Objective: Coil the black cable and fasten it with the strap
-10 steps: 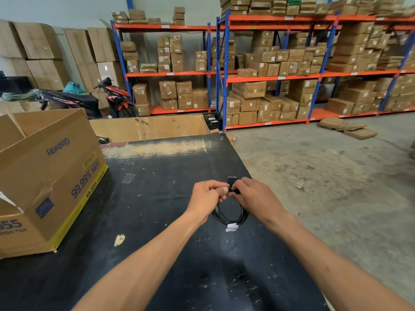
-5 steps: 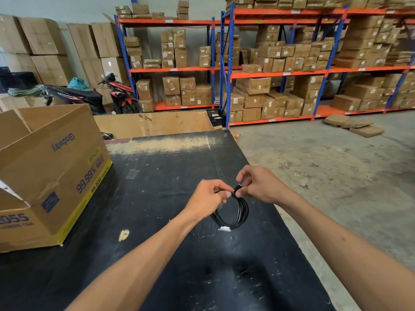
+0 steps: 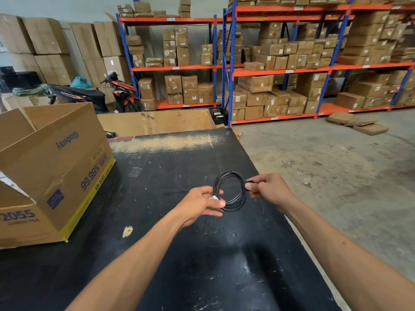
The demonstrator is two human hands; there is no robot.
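The black cable is wound into a round coil of several loops, held up above the black table. My left hand pinches the coil's lower left side, where a small white tag shows between the fingers. My right hand grips the coil's right side, fingers closed on a short black piece that looks like the strap or a plug; which one is unclear. The coil faces the camera with its hole open.
A large open cardboard box stands on the table's left part. A flat cardboard bin sits behind the table's far edge. The table's right edge drops to a concrete floor. Shelves of cartons and a motorbike line the back.
The hands have moved apart. The coil, which hung down below both hands, is now turned up and spread open between them, the left hand gripping at the white tag.
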